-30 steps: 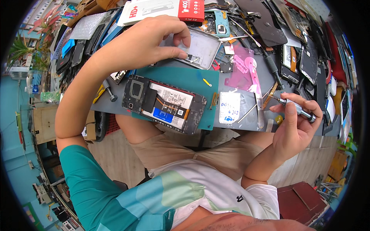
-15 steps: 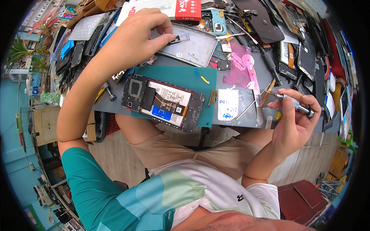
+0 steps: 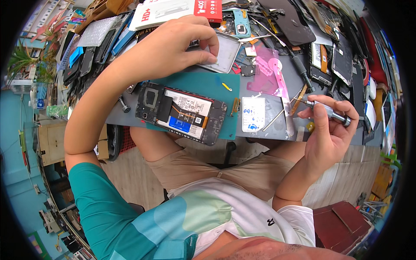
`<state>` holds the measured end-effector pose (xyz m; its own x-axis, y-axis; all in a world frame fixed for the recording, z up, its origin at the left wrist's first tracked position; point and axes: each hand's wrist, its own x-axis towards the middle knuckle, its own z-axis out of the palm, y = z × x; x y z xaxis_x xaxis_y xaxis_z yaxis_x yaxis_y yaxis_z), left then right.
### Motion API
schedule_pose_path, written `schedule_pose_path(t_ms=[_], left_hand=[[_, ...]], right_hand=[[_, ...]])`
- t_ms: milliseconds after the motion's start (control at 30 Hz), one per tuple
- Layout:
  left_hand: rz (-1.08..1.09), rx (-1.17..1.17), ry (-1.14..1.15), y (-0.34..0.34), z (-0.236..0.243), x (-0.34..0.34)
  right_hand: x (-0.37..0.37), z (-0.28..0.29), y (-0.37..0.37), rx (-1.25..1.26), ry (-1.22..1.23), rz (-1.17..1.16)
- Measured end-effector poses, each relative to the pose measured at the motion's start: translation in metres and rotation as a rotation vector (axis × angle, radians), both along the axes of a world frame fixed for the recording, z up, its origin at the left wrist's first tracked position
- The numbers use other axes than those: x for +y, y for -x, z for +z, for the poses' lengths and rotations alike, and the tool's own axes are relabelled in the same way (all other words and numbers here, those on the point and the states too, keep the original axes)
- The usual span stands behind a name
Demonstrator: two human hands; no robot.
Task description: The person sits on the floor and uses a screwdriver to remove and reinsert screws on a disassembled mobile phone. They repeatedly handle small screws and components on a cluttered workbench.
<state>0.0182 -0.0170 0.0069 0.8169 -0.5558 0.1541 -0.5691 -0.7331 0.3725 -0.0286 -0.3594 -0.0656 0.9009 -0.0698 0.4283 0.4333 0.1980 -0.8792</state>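
Note:
My left hand reaches over a shallow grey phone cover, its thumb and fingertips pinched together low over the near part. Anything between those fingertips is too small to make out. My right hand grips a small precision screwdriver with a grey handle, its thin tip pointing left above the table. Between my hands, an opened phone lies on a green mat, its white battery, orange flex cable and blue label exposed. A yellow tweezer-like piece rests on the mat.
Right of the mat lie a white marked card, pink film and a metal rod. Phone parts crowd the right side, stacked phones the left. A red-and-white box sits at the back.
My left hand has moved right and slightly nearer across the phone cover, still pinched. My right hand with the screwdriver has barely shifted.

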Motion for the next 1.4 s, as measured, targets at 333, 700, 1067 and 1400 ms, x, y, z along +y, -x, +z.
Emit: schedule_pose_path(t_ms=[333,700,1067,1400], left_hand=[[-0.056,-0.020,-0.002,-0.003,-0.005,-0.001],[0.182,0.048,0.271,0.017,0.018,0.010],[0.262,-0.296,0.700,0.094,-0.009,0.059],[0.440,-0.515,0.796,0.129,-0.057,0.061]], right_hand=[[0.001,0.001,0.001,0.020,-0.021,0.005],[0.004,0.005,0.001,0.068,0.001,-0.024],[0.007,0.016,-0.004,0.054,0.042,0.000],[0.123,0.083,0.015,-0.166,0.274,0.304]])
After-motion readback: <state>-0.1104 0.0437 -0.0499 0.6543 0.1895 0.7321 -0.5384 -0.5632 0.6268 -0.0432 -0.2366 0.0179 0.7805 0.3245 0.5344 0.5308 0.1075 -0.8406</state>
